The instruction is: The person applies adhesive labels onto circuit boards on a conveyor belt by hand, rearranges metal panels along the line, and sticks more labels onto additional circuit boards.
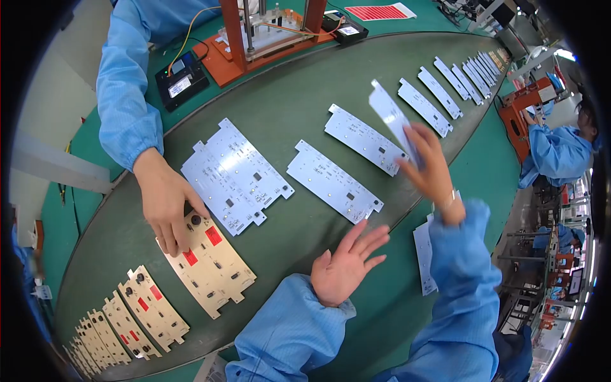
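My left hand (347,270) is open, palm up with fingers spread, just below a white circuit board (334,181) lying on the green belt (280,254). Raised over the belt, my right hand (431,167) grips a narrow white board (387,113) by its lower end, fingers and thumb on its edges. Under and left of that hand lies another white board (366,140). A wider white board (235,175) rests further left. At the left a co-worker's hand (167,207) touches a cream board with red labels (210,264).
More white boards (425,107) run up the belt to the upper right, and cream boards (153,309) to the lower left. A test fixture (235,41) and black device (181,79) stand at the top. Another white board (422,254) lies beside my right sleeve. A person (560,149) sits far right.
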Motion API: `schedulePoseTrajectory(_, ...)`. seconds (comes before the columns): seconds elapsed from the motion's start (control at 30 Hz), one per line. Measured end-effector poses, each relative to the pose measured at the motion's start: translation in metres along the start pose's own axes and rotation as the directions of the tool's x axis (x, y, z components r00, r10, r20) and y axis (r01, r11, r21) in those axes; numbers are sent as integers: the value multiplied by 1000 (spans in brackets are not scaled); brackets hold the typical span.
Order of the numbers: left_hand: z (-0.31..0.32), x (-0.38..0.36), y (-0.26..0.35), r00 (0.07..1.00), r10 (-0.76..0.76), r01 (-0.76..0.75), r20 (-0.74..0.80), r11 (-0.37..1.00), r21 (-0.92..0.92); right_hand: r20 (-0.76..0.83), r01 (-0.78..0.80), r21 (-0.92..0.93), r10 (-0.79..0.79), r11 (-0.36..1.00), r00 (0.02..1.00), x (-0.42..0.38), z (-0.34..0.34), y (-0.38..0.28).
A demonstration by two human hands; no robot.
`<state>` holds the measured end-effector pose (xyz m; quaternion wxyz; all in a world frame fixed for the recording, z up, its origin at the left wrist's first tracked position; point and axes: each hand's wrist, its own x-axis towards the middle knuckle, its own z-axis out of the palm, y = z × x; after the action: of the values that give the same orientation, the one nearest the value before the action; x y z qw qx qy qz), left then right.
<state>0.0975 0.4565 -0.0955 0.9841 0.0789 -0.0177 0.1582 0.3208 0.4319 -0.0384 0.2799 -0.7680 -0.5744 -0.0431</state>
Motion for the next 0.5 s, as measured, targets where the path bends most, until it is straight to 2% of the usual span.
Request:
schedulePoseTrajectory(0.03, -3, -1, -1, 998, -29, 30, 52, 999, -13, -9, 31, -58, -32, 998, 999, 11, 8, 27)
schedulePoseTrajectory(0.1, -10, -3, -3, 984, -82, 88, 158, 996, -29, 77, 46, -152, -35, 987, 996, 22, 26, 74)
schedulePoseTrajectory(0.2, -10, -6, -2, 982, -108, 112, 156, 994, -13, 112, 114, -340, -80, 934, 990, 25, 38, 94)
schedulePoseTrajectory(0.23, -9, -6, -2, 982, -100, 107, 162, 994, -37, 36, 116, -466, -112, 877, 993, 25, 41, 93)
schedulePoseTrajectory(0.3, -6, -5, -4, 982, -73, 89, 176, 992, -85, -109, 114, -325, -157, 939, 982, 28, 49, 72)
schedulePoseTrajectory(0.33, -11, -5, -6, 966, -153, 159, 208, 987, -14, -179, 124, -245, -170, 962, 969, 33, 54, 48)
schedulePoseTrajectory(0.37, -21, -7, -9, 945, -233, 225, 227, 972, 60, -86, -4, 67, 9, 998, 996, 38, 57, 12)
schedulePoseTrajectory(0.4, -25, -10, -10, 921, -314, 289, 232, 948, 135, 62, -166, 360, 154, 918, 986, 41, 67, -27)
schedulePoseTrajectory(0.43, -13, -10, -6, 874, -468, 435, 132, 873, 220, 104, -106, 333, 75, 937, 992, 41, 85, -55)
schedulePoseTrajectory(0.47, -11, -12, -6, 788, -607, 522, 102, 747, 412, 137, -39, 303, -2, 952, 991, 43, 100, -81)
schedulePoseTrajectory(0.5, -6, -13, -6, 702, -701, 561, 124, 652, 510, 274, -129, 212, 67, 969, 959, 47, 109, -108)
